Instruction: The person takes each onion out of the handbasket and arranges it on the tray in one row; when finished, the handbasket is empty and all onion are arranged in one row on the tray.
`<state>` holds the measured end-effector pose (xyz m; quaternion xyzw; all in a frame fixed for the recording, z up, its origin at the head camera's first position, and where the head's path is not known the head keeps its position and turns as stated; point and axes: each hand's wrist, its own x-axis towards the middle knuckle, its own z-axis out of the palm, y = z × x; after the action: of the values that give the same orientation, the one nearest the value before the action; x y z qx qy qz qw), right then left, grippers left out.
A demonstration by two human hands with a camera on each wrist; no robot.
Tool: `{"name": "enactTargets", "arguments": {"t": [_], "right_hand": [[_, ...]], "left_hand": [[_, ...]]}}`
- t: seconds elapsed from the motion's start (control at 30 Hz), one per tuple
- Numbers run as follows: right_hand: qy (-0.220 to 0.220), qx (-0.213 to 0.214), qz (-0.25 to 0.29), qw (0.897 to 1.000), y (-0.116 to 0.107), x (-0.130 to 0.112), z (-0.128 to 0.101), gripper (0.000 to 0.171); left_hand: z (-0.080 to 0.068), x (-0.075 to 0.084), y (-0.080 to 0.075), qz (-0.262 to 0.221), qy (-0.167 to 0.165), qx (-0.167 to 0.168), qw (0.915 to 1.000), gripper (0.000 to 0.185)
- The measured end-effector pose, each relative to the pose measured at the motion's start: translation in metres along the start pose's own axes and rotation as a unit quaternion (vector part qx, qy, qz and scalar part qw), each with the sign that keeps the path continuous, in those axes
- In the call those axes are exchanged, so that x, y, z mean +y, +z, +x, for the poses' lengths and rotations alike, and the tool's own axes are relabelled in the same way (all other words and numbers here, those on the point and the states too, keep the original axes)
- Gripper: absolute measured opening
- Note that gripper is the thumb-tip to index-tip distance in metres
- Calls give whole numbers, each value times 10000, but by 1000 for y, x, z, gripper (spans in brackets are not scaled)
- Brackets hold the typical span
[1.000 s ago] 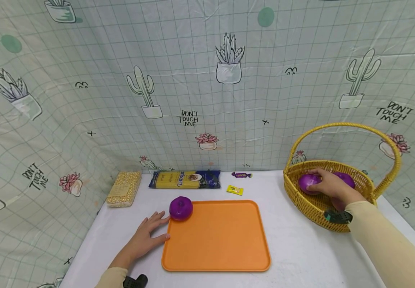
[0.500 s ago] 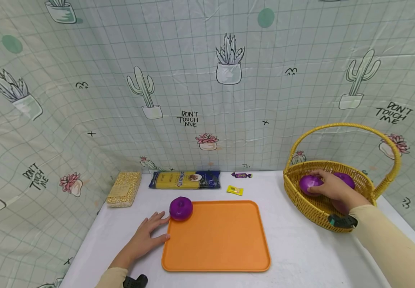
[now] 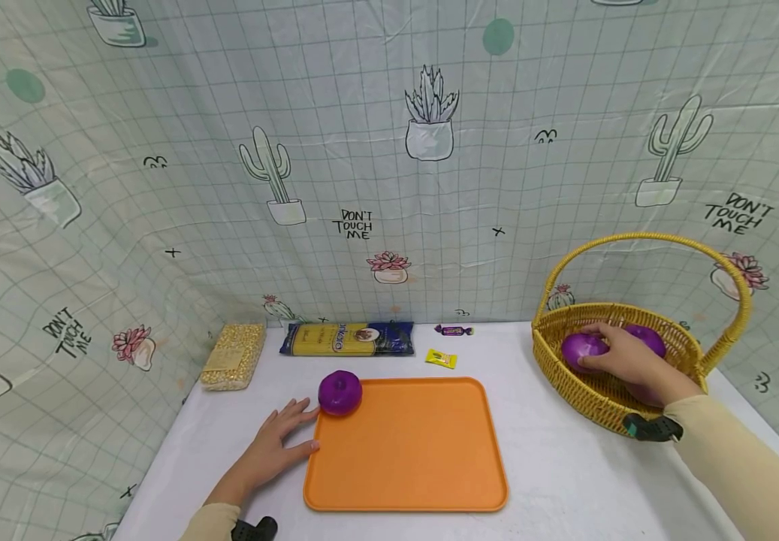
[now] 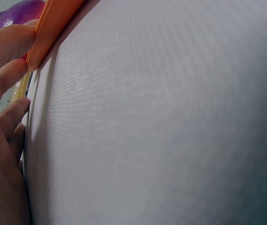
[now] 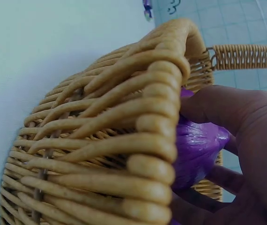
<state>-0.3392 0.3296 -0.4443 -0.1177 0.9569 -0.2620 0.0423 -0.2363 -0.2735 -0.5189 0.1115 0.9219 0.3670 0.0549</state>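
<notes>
Bright, even light, soft shadows near the orange tray [image 3: 406, 447]; head view bends at edges, wrist views blurry.

Head cam looks down, far; wrist cams close (basket [image 3: 599, 391] shared w/ right).

A: What is the basket [image 3: 592, 391] made of?
B: Woven wicker, yellow, ribbed and rough; the right wrist view shows thick rounded strands [image 5: 124, 140]. The onion [image 3: 581, 348] under the right hand [image 3: 622, 357] looks like glossy, smooth purple plastic.
A: And the tray [image 3: 416, 451]?
B: Orange plastic, smooth, with a dull matt sheen. The onion on the tray [image 3: 339, 391] has the same shiny skin.
A: The table [image 3: 565, 481]?
B: Covered in white cloth, matt, with a fine weave in the left wrist view. The backdrop [image 3: 389, 150] is thin printed sheet, creased and slightly shiny. The pasta packet [image 3: 347, 337] is glossy film.
</notes>
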Motion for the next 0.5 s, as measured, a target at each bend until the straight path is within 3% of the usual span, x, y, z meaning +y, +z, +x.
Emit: {"name": "enactTargets", "arguments": {"t": [0.5], "right_hand": [[45, 216, -125, 9997, -3, -7, -15, 69]], "left_hand": [[0, 1, 1, 21, -37, 43, 10000, 62]]}}
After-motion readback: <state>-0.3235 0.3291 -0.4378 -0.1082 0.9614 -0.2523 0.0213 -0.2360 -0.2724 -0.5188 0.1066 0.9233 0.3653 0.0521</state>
